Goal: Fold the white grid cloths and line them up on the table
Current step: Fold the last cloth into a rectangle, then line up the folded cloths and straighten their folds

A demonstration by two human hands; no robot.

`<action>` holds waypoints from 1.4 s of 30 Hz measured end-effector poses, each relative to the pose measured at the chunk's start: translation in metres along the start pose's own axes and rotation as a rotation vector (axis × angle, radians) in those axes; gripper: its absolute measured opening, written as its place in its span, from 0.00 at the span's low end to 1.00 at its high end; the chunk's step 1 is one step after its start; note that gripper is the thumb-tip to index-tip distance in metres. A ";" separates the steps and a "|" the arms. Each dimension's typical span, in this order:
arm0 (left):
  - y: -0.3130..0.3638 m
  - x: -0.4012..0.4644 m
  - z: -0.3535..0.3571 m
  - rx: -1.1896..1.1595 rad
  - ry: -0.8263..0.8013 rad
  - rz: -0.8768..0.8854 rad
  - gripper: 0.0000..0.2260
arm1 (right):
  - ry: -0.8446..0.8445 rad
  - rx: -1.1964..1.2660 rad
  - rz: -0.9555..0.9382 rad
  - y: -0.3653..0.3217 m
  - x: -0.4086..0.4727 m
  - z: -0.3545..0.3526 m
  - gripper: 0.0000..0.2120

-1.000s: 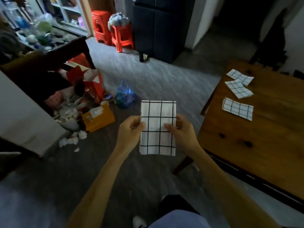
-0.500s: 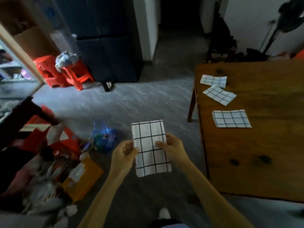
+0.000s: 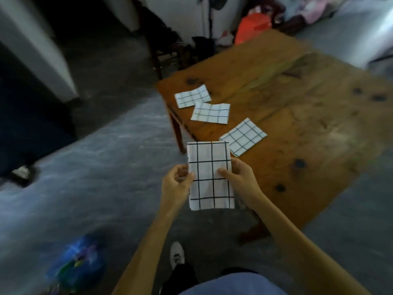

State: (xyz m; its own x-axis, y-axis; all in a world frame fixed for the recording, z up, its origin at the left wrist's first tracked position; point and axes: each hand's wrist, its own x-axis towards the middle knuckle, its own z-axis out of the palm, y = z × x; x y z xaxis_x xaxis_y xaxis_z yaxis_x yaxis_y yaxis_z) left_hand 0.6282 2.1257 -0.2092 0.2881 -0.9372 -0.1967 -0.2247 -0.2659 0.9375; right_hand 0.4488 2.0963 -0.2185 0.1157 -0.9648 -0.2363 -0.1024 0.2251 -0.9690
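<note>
Table [image 3: 297, 124] nearer now, hands [image 3: 176, 186] pinching rectangular cloth [image 3: 209, 175]

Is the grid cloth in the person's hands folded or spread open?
Folded. The held cloth is a narrow rectangle, pinched at its sides by the left hand and right hand, not yet on the table.

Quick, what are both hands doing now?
Left hand: pinching the grid cloth's left edge.
Right hand: gripping its right edge.

Both forearms reach forward, left hand [image 3: 177, 186] and right hand [image 3: 240, 180] pinching with curled fingers.
</note>
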 end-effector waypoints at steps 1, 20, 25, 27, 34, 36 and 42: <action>0.000 0.014 0.004 0.007 -0.071 0.011 0.06 | 0.061 0.017 0.008 -0.001 0.002 -0.002 0.11; 0.009 0.115 0.155 0.252 -0.987 0.081 0.09 | 0.987 0.285 0.392 0.066 -0.013 -0.057 0.13; 0.014 0.147 0.214 0.393 -1.053 0.066 0.08 | 1.071 0.282 0.425 0.090 0.027 -0.095 0.17; 0.014 0.161 0.237 0.417 -1.063 0.064 0.08 | 1.070 0.249 0.432 0.096 0.045 -0.114 0.17; -0.004 0.195 0.293 0.564 -1.016 0.060 0.11 | 1.104 -0.061 0.586 0.119 0.078 -0.151 0.20; -0.008 0.195 0.299 0.595 -0.975 0.116 0.10 | 1.096 -0.149 0.630 0.123 0.082 -0.150 0.20; -0.013 0.190 0.308 0.613 -0.920 0.249 0.11 | 1.091 -0.340 0.688 0.124 0.097 -0.134 0.18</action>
State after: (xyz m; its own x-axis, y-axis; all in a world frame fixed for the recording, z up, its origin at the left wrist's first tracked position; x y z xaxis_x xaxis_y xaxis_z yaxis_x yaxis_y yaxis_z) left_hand 0.3994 1.8816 -0.3469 -0.5655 -0.7225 -0.3977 -0.6711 0.1228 0.7311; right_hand 0.3147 2.0125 -0.3516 -0.8870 -0.3195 -0.3333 -0.0789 0.8162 -0.5723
